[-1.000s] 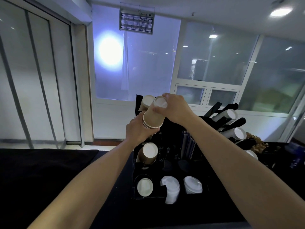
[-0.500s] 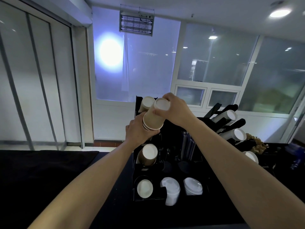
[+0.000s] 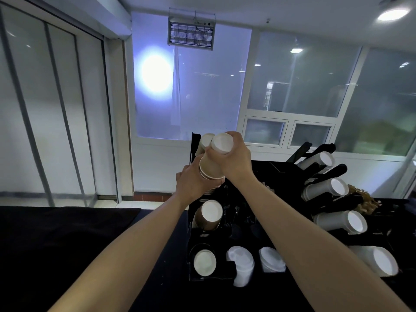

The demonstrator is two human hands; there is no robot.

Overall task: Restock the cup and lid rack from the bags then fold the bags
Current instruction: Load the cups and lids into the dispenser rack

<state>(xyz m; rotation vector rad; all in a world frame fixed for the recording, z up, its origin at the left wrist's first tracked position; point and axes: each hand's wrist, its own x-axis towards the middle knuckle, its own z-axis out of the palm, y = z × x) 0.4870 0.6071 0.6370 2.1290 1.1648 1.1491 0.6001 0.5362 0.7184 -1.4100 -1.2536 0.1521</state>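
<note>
Brown paper, white at the base: that is the stack of cups [image 3: 213,163] held up in the head view, the only view there is, bottoms toward the camera above the top left slot of the black rack [image 3: 225,230]. The right hand [image 3: 234,161] wraps its fingers [image 3: 212,153] round the upper end of the stack, near the base of the outermost cup; the left hand [image 3: 193,185] is curled round the lower rims, so both hands grip the same stack. Just behind it a second cup end [image 3: 206,140] pokes up from the rack's top. Below, two more slots in the left column already show cups [image 3: 210,213], and the bottom row holds white lids [image 3: 242,262] in two stacks. To the right a second holder carries white cup sleeves [image 3: 337,188] angled outward. All of it stands on a dark desk [image 3: 67,233]. By the look of it, restocking is well along but not finished: this stack is not yet seated in a slot. No bags are in sight, so whether any remain to empty, and whether folding has begun, cannot be told.
</note>
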